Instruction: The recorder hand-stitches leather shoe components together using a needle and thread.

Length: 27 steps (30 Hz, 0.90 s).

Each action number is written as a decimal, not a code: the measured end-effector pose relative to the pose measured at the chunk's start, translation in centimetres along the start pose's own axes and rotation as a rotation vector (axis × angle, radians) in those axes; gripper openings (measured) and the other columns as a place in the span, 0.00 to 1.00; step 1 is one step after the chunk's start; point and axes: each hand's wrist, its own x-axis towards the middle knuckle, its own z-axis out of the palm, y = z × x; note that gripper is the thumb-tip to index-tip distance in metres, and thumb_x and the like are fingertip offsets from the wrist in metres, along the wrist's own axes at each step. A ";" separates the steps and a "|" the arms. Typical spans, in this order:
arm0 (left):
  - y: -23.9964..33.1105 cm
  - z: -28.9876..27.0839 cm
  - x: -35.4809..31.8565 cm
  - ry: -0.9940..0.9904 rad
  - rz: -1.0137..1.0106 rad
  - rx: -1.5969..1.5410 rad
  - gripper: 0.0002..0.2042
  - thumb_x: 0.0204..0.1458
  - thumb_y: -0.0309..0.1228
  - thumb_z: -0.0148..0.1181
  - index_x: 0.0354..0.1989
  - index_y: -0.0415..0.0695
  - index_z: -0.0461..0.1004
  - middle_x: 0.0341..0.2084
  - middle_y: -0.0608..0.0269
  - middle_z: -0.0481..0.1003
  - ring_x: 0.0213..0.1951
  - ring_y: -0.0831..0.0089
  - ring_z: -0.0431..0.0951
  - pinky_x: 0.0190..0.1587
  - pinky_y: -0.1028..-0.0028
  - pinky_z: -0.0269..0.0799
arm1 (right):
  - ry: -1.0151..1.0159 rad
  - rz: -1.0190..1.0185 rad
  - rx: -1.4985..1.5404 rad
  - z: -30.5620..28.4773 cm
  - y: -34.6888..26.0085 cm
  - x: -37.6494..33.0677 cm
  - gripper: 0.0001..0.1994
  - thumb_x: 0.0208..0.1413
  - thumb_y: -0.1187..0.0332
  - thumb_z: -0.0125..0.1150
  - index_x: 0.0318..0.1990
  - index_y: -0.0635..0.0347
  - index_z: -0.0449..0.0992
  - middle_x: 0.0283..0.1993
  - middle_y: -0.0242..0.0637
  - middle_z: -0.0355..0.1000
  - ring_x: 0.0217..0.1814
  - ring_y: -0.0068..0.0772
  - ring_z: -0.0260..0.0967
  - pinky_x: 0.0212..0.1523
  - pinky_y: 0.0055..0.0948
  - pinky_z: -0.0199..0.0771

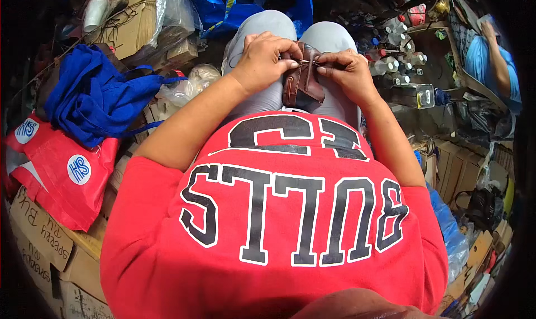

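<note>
A brown leather shoe (pixel 302 87) rests between my knees on my lap, over grey trousers (pixel 329 39). My left hand (pixel 262 59) grips its upper edge from the left, fingers curled over the leather. On the right, my right hand (pixel 347 70) pinches the shoe's edge with thumb and fingers, and a thin needle or thread seems to run between the two hands. My red shirt fills the lower part of the view.
A blue cloth bag (pixel 95 98) and a red bag (pixel 61 171) lie on cardboard boxes (pixel 42 241) at my left. Several small bottles (pixel 399 62) crowd a shelf at the right. Another person in a blue shirt (pixel 494 62) sits at the far right.
</note>
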 end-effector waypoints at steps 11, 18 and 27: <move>0.0 0.7 1.9 0.156 0.151 0.058 0.05 0.37 0.29 0.68 0.22 0.46 0.77 0.22 0.68 0.73 0.33 0.69 0.73 0.39 0.68 0.64 | -0.018 0.286 0.364 0.3 -0.4 1.8 0.09 0.43 0.67 0.72 0.32 0.59 0.81 0.26 0.27 0.76 0.27 0.15 0.68 0.31 0.18 0.70; -0.2 -1.9 -0.4 0.036 0.014 0.017 0.06 0.39 0.28 0.66 0.24 0.45 0.74 0.25 0.66 0.72 0.36 0.66 0.71 0.44 0.67 0.61 | -0.060 0.210 0.458 -2.2 1.1 -0.1 0.06 0.46 0.70 0.69 0.30 0.60 0.78 0.22 0.28 0.68 0.28 0.18 0.64 0.27 0.22 0.63; 4.5 -2.1 1.4 -0.243 0.243 0.661 0.08 0.45 0.27 0.55 0.36 0.47 0.71 0.31 0.61 0.77 0.42 0.66 0.73 0.50 0.59 0.57 | -0.197 -0.354 -0.670 -1.9 -4.2 1.1 0.04 0.50 0.71 0.54 0.34 0.52 0.73 0.29 0.36 0.75 0.40 0.43 0.72 0.51 0.41 0.59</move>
